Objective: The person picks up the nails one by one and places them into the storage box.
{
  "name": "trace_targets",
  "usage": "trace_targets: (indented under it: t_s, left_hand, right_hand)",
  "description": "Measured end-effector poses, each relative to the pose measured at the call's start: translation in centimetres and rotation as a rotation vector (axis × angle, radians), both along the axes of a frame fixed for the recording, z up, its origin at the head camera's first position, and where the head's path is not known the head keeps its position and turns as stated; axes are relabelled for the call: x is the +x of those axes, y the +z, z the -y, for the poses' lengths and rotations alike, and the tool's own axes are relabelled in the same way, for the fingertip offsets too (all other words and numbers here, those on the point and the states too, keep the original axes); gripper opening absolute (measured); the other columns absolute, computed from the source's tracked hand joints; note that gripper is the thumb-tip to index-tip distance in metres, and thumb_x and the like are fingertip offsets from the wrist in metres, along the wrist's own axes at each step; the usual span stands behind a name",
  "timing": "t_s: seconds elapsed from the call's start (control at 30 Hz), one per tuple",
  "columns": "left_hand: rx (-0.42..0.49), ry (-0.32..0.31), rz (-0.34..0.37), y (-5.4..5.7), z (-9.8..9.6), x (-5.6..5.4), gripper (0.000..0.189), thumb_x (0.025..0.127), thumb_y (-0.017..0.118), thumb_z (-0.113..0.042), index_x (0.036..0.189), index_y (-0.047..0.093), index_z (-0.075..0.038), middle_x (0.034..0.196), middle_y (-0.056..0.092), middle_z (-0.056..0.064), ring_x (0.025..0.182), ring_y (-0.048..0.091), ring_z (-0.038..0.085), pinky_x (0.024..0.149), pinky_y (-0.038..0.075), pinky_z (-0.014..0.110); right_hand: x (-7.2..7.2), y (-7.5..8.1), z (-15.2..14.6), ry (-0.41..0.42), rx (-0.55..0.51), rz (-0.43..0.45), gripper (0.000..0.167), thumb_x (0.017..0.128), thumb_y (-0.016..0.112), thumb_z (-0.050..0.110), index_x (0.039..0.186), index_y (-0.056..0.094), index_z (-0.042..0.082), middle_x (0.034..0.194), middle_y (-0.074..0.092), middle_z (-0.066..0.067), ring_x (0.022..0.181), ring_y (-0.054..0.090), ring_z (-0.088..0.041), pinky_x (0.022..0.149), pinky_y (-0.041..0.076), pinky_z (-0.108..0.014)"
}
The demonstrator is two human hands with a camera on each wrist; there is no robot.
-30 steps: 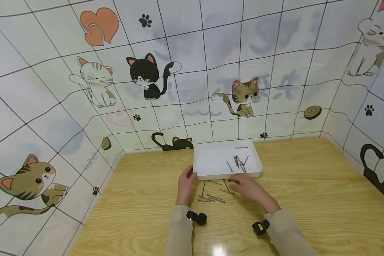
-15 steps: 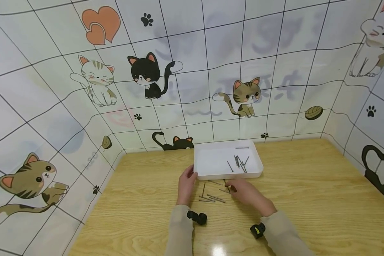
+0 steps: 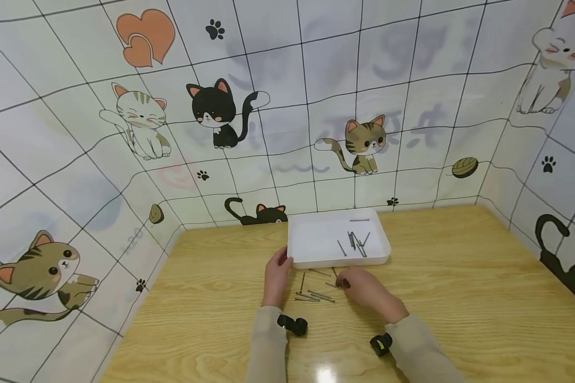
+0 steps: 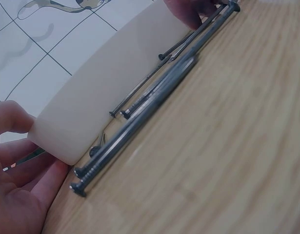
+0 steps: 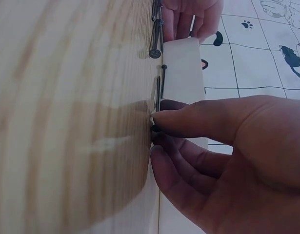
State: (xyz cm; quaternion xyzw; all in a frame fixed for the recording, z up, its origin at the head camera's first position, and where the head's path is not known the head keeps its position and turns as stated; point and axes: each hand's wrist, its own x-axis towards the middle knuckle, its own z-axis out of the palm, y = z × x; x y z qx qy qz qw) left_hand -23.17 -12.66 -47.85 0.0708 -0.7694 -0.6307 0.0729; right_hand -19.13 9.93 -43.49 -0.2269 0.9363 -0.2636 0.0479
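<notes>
Grey metal nails (image 4: 152, 107), white tray (image 3: 316, 239)

Slim, flat-headed; some loose on tabletop (image 3: 211, 298), others in tray. Left hand (image 3: 277, 275) grips tray corner; right hand (image 3: 364, 287) pinches a nail (image 5: 158, 91). Left wrist view shows ridged shanks (image 4: 92, 171) (lost in the head view).

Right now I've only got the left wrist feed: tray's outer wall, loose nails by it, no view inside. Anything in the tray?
Observer: Yes. Head view shows several nails inside the white tray, mostly right of its middle.
Operator: Copy. My frame cuts off most of the right hand. Is its thumb on anything?
Observer: Yes. Right wrist view shows it pinching one nail with the fingers; can't tell whether that nail is off the table.
</notes>
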Motion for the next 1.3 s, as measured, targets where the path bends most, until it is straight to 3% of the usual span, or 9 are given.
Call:
trace_targets:
  t_s: [0.23, 0.57, 0.7, 0.83, 0.97, 1.13, 1.3]
  left_hand:
    - [-0.015, 0.008, 0.002, 0.0, 0.1, -0.2, 0.041, 0.087, 0.054, -0.022, 0.128, 0.05, -0.014, 0.122, 0.053, 0.001, 0.11, 0.048, 0.017, 0.093, 0.037, 0.038]
    - [-0.018, -0.005, -0.004, 0.1, 0.2, -0.3, 0.041, 0.088, 0.053, -0.02, 0.128, 0.05, -0.013, 0.123, 0.053, 0.003, 0.11, 0.048, 0.018, 0.093, 0.036, 0.039]
    - [-0.009, 0.0, 0.007, 0.0, 0.1, -0.2, 0.042, 0.087, 0.054, -0.021, 0.128, 0.05, -0.013, 0.123, 0.052, 0.003, 0.11, 0.048, 0.018, 0.093, 0.036, 0.039]
    - [-0.003, -0.004, -0.005, -0.1, 0.1, -0.1, 0.041, 0.088, 0.053, -0.019, 0.128, 0.05, -0.012, 0.124, 0.052, 0.005, 0.11, 0.048, 0.019, 0.093, 0.036, 0.04]
    - [0.0, 0.001, -0.009, -0.2, 0.1, 0.0, 0.041, 0.088, 0.054, -0.02, 0.128, 0.05, -0.013, 0.124, 0.052, 0.004, 0.111, 0.047, 0.018, 0.093, 0.036, 0.039]
    - [-0.004, 0.006, -0.007, -0.3, 0.0, 0.0, 0.04, 0.088, 0.054, -0.02, 0.127, 0.051, -0.014, 0.123, 0.052, 0.002, 0.11, 0.048, 0.017, 0.093, 0.036, 0.039]
    - [-0.004, 0.008, -0.012, -0.2, -0.1, -0.1, 0.041, 0.087, 0.054, -0.02, 0.127, 0.051, -0.013, 0.122, 0.053, 0.003, 0.109, 0.048, 0.017, 0.093, 0.036, 0.039]
  right_hand:
    - [-0.2, -0.4, 0.1, -0.025, 0.022, 0.033, 0.023, 0.073, 0.058, -0.007, 0.086, 0.065, 0.011, 0.079, 0.058, 0.003, 0.071, 0.051, -0.012, 0.066, 0.042, -0.032]
    - [0.1, 0.1, 0.0, -0.035, 0.067, 0.049, 0.016, 0.07, 0.059, -0.003, 0.079, 0.058, 0.009, 0.077, 0.056, 0.002, 0.069, 0.051, -0.015, 0.063, 0.042, -0.034]
    - [0.2, 0.4, -0.3, -0.026, 0.074, 0.075, 0.021, 0.07, 0.059, -0.004, 0.087, 0.059, 0.008, 0.084, 0.059, -0.001, 0.075, 0.054, -0.017, 0.067, 0.044, -0.034]
    - [0.2, 0.7, -0.9, -0.025, 0.043, 0.134, 0.033, 0.072, 0.057, -0.007, 0.102, 0.058, 0.007, 0.088, 0.06, -0.004, 0.072, 0.05, -0.016, 0.063, 0.042, -0.033]
    - [0.2, 1.1, -1.4, -0.006, 0.004, 0.177, 0.043, 0.073, 0.056, -0.01, 0.113, 0.055, 0.005, 0.081, 0.057, -0.002, 0.066, 0.046, -0.015, 0.057, 0.039, -0.031]
    - [0.2, 1.5, -1.9, 0.003, -0.038, 0.232, 0.044, 0.073, 0.054, -0.009, 0.115, 0.053, 0.006, 0.068, 0.053, 0.0, 0.057, 0.045, -0.014, 0.051, 0.038, -0.029]
    - [0.0, 1.8, -2.4, 0.011, -0.115, 0.308, 0.049, 0.076, 0.05, -0.009, 0.122, 0.048, 0.006, 0.066, 0.053, -0.004, 0.05, 0.043, -0.014, 0.046, 0.038, -0.028]
